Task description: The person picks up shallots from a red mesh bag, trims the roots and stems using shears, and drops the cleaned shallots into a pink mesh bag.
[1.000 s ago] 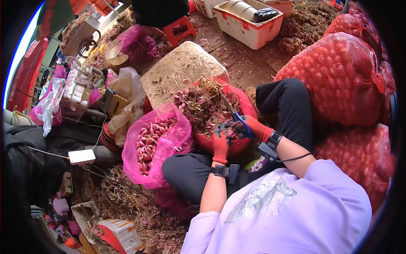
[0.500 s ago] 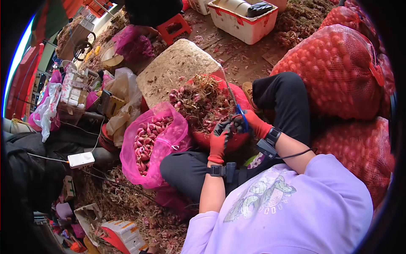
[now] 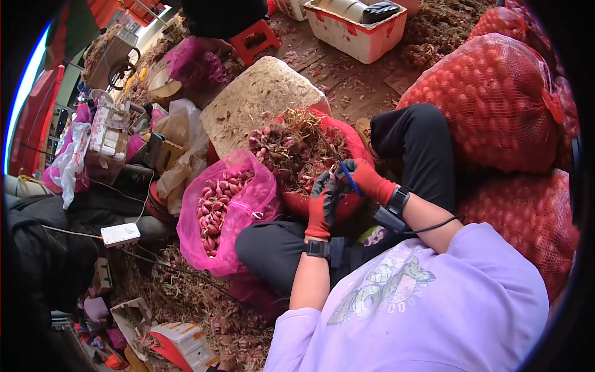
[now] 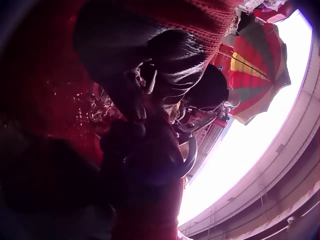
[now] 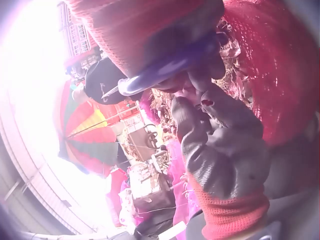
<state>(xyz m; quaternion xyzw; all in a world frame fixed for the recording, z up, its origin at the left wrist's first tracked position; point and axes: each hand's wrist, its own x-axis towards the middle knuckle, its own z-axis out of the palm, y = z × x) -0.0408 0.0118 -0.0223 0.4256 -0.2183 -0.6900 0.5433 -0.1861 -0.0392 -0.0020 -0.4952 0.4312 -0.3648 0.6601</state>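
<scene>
My right hand (image 3: 372,181), in a red glove with dark fingers, grips scissors by their blue handle (image 3: 351,178). The handle (image 5: 170,70) loops around the fingers in the right wrist view. Beside it, my left hand (image 3: 320,204), gloved alike, has its fingers bent and pinches a small pinkish shallot (image 5: 186,92), mostly hidden by the fingertips. Both hands meet over the near edge of a red mesh sack (image 3: 354,144) heaped with untrimmed shallots and dry stalks (image 3: 304,149). To the left, a pink mesh bag (image 3: 260,204) holds smooth, trimmed shallots (image 3: 214,214).
A dirty pale foam board (image 3: 260,93) lies behind the sack. Large full red mesh sacks (image 3: 480,105) crowd the right side. A white foam box (image 3: 353,31) and a red stool (image 3: 255,42) stand farther back. Dry peelings (image 3: 180,291) cover the floor at left.
The right hand has turned and come closer to the left, swinging the scissors from pointing up and away toward the left fingertips. The left hand stays nearly in place.
</scene>
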